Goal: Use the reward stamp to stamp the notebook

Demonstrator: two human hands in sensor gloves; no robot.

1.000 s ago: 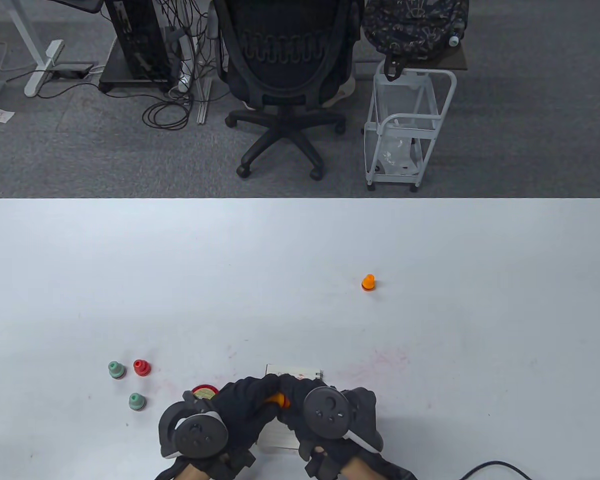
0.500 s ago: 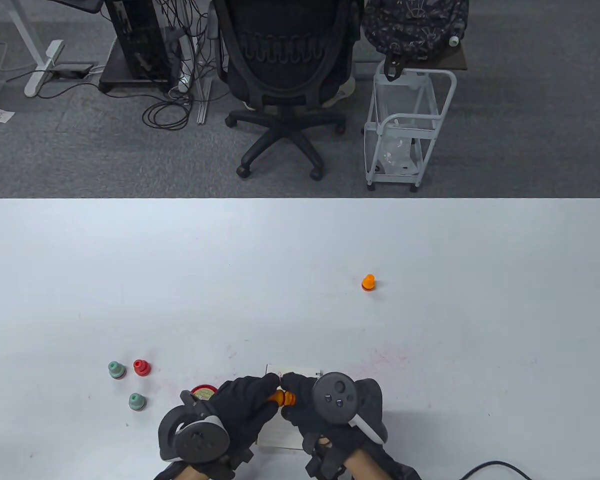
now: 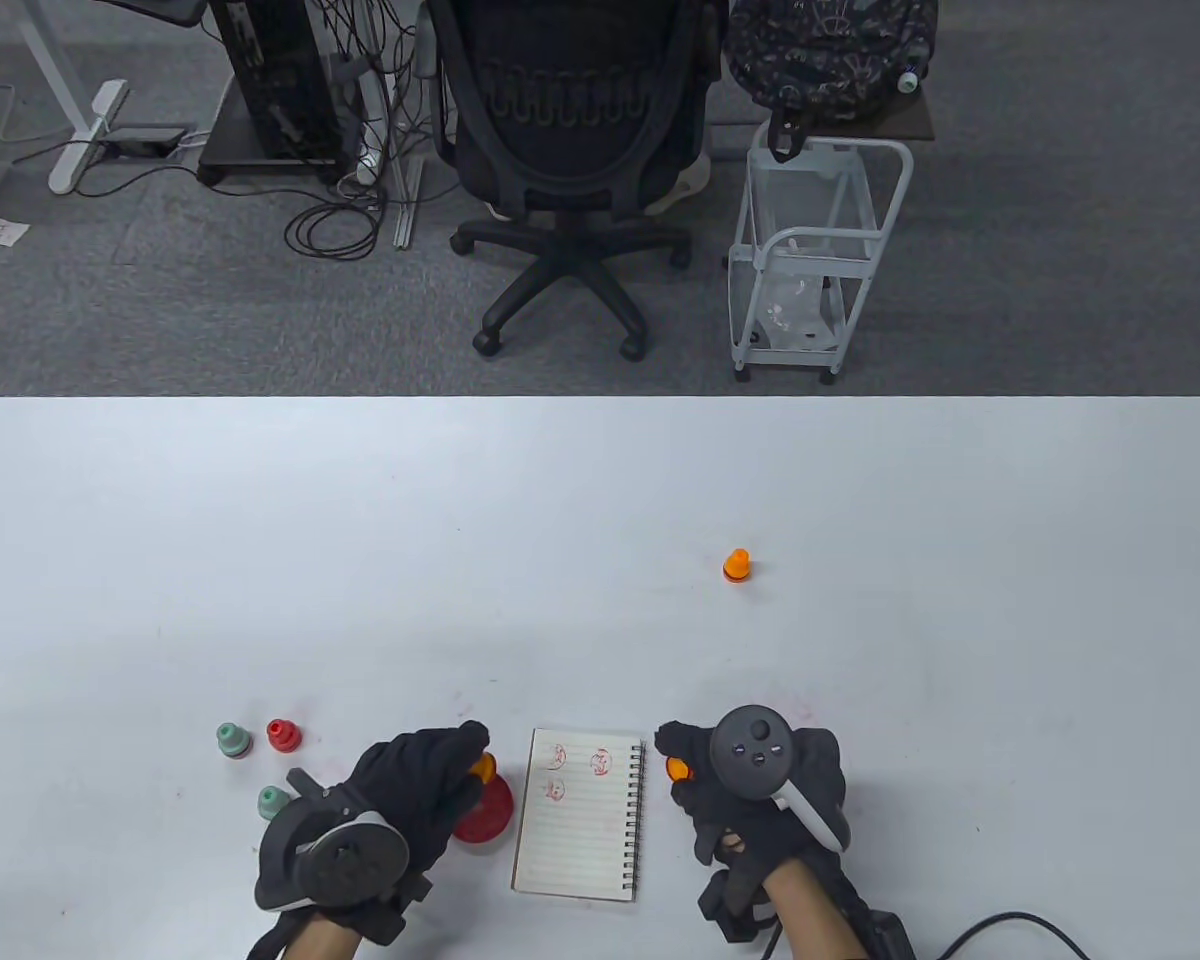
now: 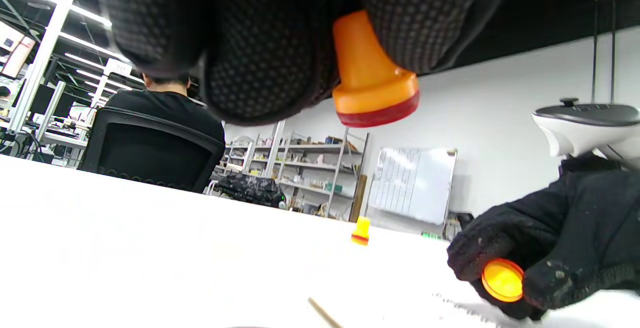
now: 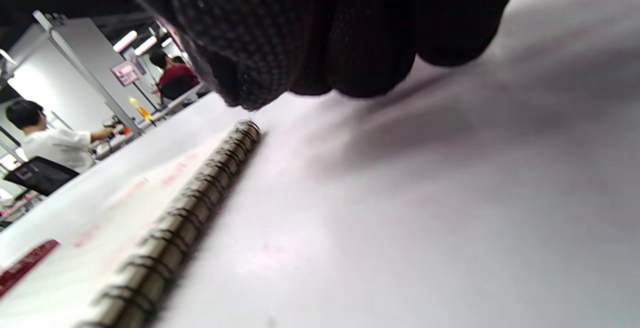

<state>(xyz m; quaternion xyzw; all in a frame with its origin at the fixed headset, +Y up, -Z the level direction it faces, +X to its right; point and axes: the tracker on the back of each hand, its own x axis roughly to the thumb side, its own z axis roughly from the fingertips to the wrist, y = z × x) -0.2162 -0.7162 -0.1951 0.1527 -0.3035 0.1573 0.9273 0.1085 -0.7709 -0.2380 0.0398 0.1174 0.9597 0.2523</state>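
left hand point(image 3: 415, 790) pinches stamp point(image 4: 371, 80) over red ink pad point(image 3: 487, 810), lower left, likely to ink | right hand point(image 3: 750, 790) grips orange cap point(image 4: 502, 280) clear | notebook point(image 3: 580, 815) between, bottom centre

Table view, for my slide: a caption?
Left hand holds orange stamp over red ink pad, beside stamped notebook.

no readable text, notebook point(image 3: 580, 812) stamp marks too small
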